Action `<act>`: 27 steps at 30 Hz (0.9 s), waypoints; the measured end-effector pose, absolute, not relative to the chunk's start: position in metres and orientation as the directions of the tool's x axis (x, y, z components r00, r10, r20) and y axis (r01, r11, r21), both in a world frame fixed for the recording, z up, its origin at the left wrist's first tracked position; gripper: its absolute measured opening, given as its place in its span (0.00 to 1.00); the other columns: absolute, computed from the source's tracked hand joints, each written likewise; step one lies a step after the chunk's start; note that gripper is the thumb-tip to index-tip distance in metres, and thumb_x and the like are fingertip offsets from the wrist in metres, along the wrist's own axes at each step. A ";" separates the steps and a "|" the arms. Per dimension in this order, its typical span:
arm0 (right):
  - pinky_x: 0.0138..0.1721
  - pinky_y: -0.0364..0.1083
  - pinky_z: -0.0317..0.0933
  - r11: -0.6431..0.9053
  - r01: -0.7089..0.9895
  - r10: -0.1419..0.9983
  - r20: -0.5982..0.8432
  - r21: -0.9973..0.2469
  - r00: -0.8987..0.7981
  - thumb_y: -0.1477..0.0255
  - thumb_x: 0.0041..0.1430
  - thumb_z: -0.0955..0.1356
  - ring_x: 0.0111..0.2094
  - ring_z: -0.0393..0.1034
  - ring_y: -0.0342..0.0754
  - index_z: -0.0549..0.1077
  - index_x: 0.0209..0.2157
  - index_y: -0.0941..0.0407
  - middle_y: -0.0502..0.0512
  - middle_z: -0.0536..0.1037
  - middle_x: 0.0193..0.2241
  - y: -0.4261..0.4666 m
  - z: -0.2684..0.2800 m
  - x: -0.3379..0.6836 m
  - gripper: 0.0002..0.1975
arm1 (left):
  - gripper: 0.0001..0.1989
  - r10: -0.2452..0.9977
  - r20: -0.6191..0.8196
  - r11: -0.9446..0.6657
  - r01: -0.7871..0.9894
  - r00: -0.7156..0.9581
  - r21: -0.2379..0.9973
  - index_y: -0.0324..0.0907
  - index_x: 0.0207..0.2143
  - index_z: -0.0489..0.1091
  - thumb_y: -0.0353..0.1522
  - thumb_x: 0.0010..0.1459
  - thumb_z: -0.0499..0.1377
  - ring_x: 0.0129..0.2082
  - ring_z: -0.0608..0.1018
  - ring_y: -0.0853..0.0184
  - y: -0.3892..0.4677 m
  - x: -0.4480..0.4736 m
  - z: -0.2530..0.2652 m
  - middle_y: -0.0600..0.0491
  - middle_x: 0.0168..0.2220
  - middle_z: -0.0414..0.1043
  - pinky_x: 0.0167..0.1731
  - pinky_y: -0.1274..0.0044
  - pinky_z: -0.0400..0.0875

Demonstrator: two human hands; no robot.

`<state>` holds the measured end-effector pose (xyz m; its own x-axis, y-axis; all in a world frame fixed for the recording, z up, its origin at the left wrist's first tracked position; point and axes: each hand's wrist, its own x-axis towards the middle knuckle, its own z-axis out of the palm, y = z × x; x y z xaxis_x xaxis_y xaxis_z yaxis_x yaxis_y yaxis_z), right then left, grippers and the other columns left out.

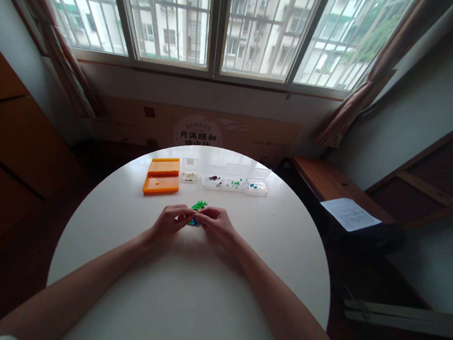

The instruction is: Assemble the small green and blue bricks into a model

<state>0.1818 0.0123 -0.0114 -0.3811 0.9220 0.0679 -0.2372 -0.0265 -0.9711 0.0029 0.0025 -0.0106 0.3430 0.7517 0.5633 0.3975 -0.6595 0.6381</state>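
Progress est.: mid-way. Green/blue pcs (pixel 199 205) sat clustered on the desk (pixel 125 235), partly hidden, between L hand (pixel 172 219) and R hand (pixel 217 222); nothing looked finished. Both hands had fingers curled in, tips nearly meeting over the cluster; too small to tell if either gripped a pc. Left over, as seen: pale bits (pixel 188 177) in the single clear box (pixel 190 162); dark bits (pixel 214 178), green bits (pixel 235 183) & blue bits (pixel 252 185) in the row of clear boxes (pixel 236 169), lids up. Materials: pcs small, vivid, prob. hard plastic. Boxes thin-walled, see-thru, rectangular. Orange tray (pixel 169 186) = opaque, stepped, prob. plastic, w/ raised lip. Desk smooth, white, rounded edge, slight sheen.
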 end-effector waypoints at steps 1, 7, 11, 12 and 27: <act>0.21 0.40 0.54 -0.027 -0.235 0.923 0.066 -0.972 -0.378 0.63 0.42 0.74 0.18 0.61 0.38 0.76 0.26 0.60 0.49 0.72 0.18 0.012 -0.010 0.181 0.14 | 0.09 0.753 0.561 -0.658 0.395 0.343 0.641 0.38 0.34 0.75 0.34 0.56 0.58 0.19 0.69 0.75 0.002 0.003 -0.010 0.52 0.23 0.71 0.19 0.85 0.64; 0.20 0.41 0.54 -0.026 -0.222 0.950 0.045 -0.975 -0.309 0.62 0.40 0.74 0.17 0.61 0.39 0.76 0.25 0.60 0.49 0.72 0.17 0.014 -0.005 0.184 0.15 | 0.11 0.804 0.537 -0.594 0.359 0.255 0.719 0.37 0.31 0.75 0.36 0.56 0.58 0.17 0.69 0.76 0.007 0.002 -0.010 0.52 0.21 0.71 0.18 0.85 0.65; 0.21 0.40 0.55 -0.062 -0.291 0.985 -0.011 -0.955 -0.173 0.64 0.40 0.74 0.19 0.61 0.38 0.76 0.27 0.60 0.51 0.74 0.20 0.020 0.001 0.193 0.14 | 0.12 0.898 0.440 -0.416 0.320 -0.003 0.851 0.35 0.27 0.74 0.37 0.53 0.61 0.12 0.66 0.77 0.015 -0.001 -0.012 0.56 0.16 0.68 0.13 0.85 0.60; 0.21 0.40 0.55 -0.089 -0.317 0.989 -0.047 -0.944 -0.138 0.64 0.40 0.74 0.20 0.62 0.38 0.76 0.27 0.60 0.52 0.74 0.21 0.022 0.004 0.195 0.14 | 0.13 0.913 0.405 -0.377 0.281 -0.046 0.883 0.35 0.28 0.74 0.38 0.52 0.61 0.12 0.65 0.77 0.017 -0.002 -0.013 0.57 0.15 0.66 0.12 0.85 0.59; 0.20 0.39 0.58 -0.141 -0.346 0.990 -0.139 -0.928 -0.031 0.69 0.40 0.74 0.21 0.64 0.39 0.73 0.26 0.60 0.51 0.73 0.20 0.083 0.026 0.159 0.11 | 0.14 0.946 0.306 -0.290 0.140 -0.105 0.947 0.34 0.27 0.73 0.39 0.51 0.61 0.11 0.64 0.78 0.022 0.001 -0.010 0.58 0.13 0.63 0.11 0.86 0.59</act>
